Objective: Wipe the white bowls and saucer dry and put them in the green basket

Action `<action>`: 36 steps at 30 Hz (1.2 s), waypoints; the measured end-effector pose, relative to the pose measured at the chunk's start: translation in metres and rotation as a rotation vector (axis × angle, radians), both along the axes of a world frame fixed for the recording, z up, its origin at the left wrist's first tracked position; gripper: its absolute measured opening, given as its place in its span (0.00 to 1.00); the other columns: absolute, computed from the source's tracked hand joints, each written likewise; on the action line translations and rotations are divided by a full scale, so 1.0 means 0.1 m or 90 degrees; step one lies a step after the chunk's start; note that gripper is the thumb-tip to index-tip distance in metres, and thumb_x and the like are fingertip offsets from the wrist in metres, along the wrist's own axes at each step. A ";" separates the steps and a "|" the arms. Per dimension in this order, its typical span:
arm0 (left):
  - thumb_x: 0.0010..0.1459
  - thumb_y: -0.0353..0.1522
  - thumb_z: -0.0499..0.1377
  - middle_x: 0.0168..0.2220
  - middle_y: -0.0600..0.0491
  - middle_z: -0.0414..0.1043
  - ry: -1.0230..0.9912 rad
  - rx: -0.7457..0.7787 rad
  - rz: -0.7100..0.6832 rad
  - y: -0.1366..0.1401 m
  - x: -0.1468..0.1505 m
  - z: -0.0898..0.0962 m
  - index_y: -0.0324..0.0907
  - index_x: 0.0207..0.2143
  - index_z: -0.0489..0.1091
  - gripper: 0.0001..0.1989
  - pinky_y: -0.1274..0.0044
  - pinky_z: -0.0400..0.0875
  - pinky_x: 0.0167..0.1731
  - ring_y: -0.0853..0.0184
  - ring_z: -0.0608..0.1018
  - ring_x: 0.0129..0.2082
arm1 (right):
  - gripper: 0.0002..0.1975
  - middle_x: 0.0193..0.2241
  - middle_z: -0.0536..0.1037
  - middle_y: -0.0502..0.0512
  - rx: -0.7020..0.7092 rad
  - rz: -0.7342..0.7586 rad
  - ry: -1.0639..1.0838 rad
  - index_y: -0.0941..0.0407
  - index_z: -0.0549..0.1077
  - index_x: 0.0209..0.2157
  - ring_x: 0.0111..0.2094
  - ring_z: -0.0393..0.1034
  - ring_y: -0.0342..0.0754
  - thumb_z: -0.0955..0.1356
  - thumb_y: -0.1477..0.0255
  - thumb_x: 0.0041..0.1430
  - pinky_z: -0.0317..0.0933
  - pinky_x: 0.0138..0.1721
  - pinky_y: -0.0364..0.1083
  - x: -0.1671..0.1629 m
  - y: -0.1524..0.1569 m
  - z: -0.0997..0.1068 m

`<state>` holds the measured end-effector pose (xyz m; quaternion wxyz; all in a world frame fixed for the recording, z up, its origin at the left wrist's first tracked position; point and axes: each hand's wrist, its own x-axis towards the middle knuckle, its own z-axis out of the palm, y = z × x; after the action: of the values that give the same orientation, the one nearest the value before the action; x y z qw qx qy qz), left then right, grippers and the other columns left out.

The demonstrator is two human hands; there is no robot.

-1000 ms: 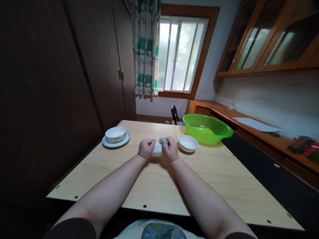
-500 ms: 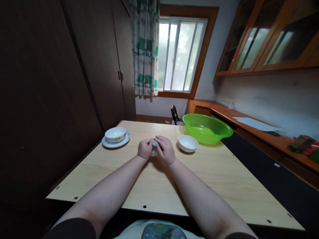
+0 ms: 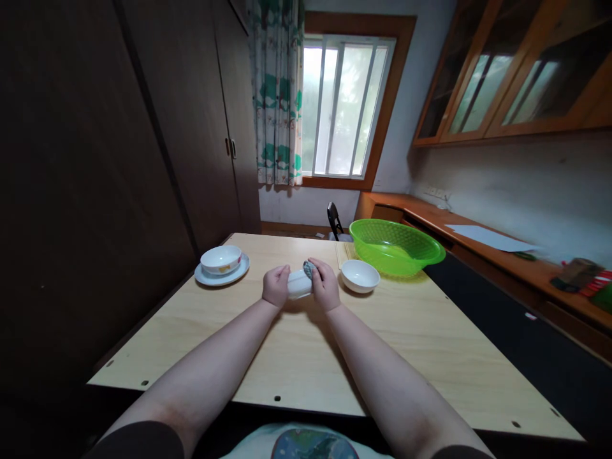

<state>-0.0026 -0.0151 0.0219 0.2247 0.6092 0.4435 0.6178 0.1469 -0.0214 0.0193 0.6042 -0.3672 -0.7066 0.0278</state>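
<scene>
Near the middle of one wooden table [image 3: 296, 357], two bare hands work close together. Take that middle as the clock's centre, with the wearer at six.

One white piece [image 3: 299, 285] sits right at the centre, between the hands; its exact kind is hard to tell. The left hand [image 3: 276, 287], just toward nine, has its fingers curled tight around the near end. The right hand [image 3: 326, 285], just toward three, pinches one grey cloth [image 3: 308, 269] between thumb and fingers, at the other end of the white piece. Some fingertips are hidden, so I cannot tell how each one lies.

Two bowls are out. The patterned bowl [image 3: 220, 260] stands upright on the single plate [image 3: 224, 281], toward ten o'clock and well apart from the hands. The plain bowl [image 3: 360, 276] stands upright at three, near the right hand.

One green basket [image 3: 396, 258] is at two o'clock, beyond the plain bowl, by the table's far right corner. Pale sticks [image 3: 342, 254] lie beside it, too small to count. One chair [image 3: 333, 220] shows at one, past the table, and one window [image 3: 342, 105] beyond that.
</scene>
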 end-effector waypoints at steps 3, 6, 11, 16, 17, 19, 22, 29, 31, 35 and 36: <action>0.57 0.40 0.49 0.16 0.58 0.51 0.010 0.004 -0.010 0.01 0.00 -0.01 0.42 0.15 0.55 0.20 0.78 0.51 0.20 0.72 0.58 0.19 | 0.16 0.44 0.75 0.59 0.015 0.002 -0.023 0.56 0.71 0.47 0.47 0.68 0.51 0.58 0.68 0.64 0.63 0.49 0.53 0.00 -0.02 0.00; 0.57 0.40 0.48 0.16 0.58 0.51 0.026 0.004 -0.025 0.01 -0.01 -0.01 0.42 0.15 0.55 0.20 0.78 0.52 0.21 0.72 0.58 0.19 | 0.15 0.45 0.75 0.58 0.049 0.012 -0.095 0.55 0.70 0.48 0.48 0.67 0.52 0.60 0.68 0.62 0.61 0.50 0.54 -0.02 -0.09 0.04; 0.57 0.41 0.48 0.15 0.58 0.52 0.049 0.009 -0.035 -0.01 -0.01 0.00 0.41 0.15 0.55 0.20 0.78 0.52 0.21 0.72 0.58 0.19 | 0.16 0.46 0.75 0.57 0.076 0.014 -0.170 0.54 0.69 0.49 0.50 0.66 0.52 0.62 0.69 0.61 0.59 0.52 0.55 -0.05 -0.15 0.10; 0.57 0.41 0.48 0.16 0.58 0.52 0.057 0.004 -0.027 0.00 0.00 -0.01 0.41 0.15 0.56 0.20 0.77 0.52 0.21 0.72 0.59 0.19 | 0.16 0.46 0.74 0.58 0.055 0.007 -0.148 0.54 0.69 0.49 0.50 0.66 0.52 0.61 0.68 0.61 0.59 0.52 0.55 -0.04 -0.12 0.08; 0.57 0.41 0.48 0.15 0.58 0.52 0.054 0.002 -0.026 0.00 0.00 -0.02 0.41 0.15 0.56 0.20 0.77 0.53 0.21 0.72 0.59 0.19 | 0.16 0.46 0.74 0.58 0.050 0.006 -0.139 0.54 0.69 0.49 0.50 0.66 0.52 0.60 0.68 0.61 0.60 0.51 0.55 -0.04 -0.11 0.07; 0.57 0.41 0.48 0.15 0.58 0.51 0.041 -0.002 -0.025 0.01 -0.01 -0.03 0.42 0.15 0.56 0.20 0.77 0.53 0.21 0.72 0.59 0.19 | 0.16 0.46 0.74 0.59 0.040 0.008 -0.121 0.54 0.69 0.49 0.50 0.66 0.52 0.60 0.68 0.62 0.60 0.51 0.55 -0.03 -0.09 0.05; 0.57 0.42 0.48 0.15 0.58 0.51 0.025 -0.011 -0.013 0.03 -0.01 -0.04 0.42 0.15 0.56 0.20 0.78 0.53 0.21 0.72 0.59 0.19 | 0.16 0.46 0.74 0.59 0.025 0.008 -0.094 0.54 0.69 0.49 0.49 0.67 0.52 0.60 0.67 0.62 0.61 0.50 0.55 -0.02 -0.05 0.02; 0.57 0.42 0.48 0.15 0.58 0.52 0.013 -0.014 -0.002 0.02 0.00 -0.02 0.41 0.15 0.57 0.20 0.78 0.53 0.21 0.72 0.60 0.19 | 0.16 0.44 0.75 0.59 0.010 0.001 -0.052 0.55 0.70 0.48 0.47 0.67 0.51 0.58 0.66 0.63 0.61 0.49 0.54 0.00 -0.02 -0.01; 0.57 0.41 0.48 0.15 0.58 0.53 0.014 -0.008 -0.004 0.01 0.00 -0.02 0.41 0.15 0.57 0.20 0.78 0.53 0.20 0.72 0.60 0.19 | 0.16 0.43 0.75 0.59 0.015 0.005 -0.054 0.55 0.70 0.48 0.47 0.67 0.51 0.58 0.66 0.63 0.62 0.49 0.54 0.00 -0.03 -0.01; 0.57 0.41 0.48 0.15 0.58 0.53 0.012 -0.007 -0.006 0.01 -0.01 -0.02 0.41 0.16 0.57 0.20 0.78 0.53 0.20 0.72 0.60 0.19 | 0.16 0.44 0.75 0.59 0.032 0.012 -0.071 0.55 0.69 0.48 0.47 0.67 0.51 0.59 0.67 0.63 0.61 0.49 0.54 0.00 -0.04 0.00; 0.57 0.41 0.48 0.15 0.58 0.53 0.010 -0.007 -0.008 0.00 -0.01 -0.01 0.41 0.16 0.57 0.20 0.78 0.53 0.20 0.72 0.60 0.19 | 0.16 0.44 0.75 0.59 0.035 0.011 -0.078 0.55 0.69 0.48 0.47 0.67 0.52 0.59 0.67 0.63 0.61 0.49 0.54 0.00 -0.05 0.01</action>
<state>-0.0033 -0.0147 0.0206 0.2280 0.6156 0.4449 0.6092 0.1470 -0.0261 0.0201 0.5695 -0.3452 -0.7460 -0.0088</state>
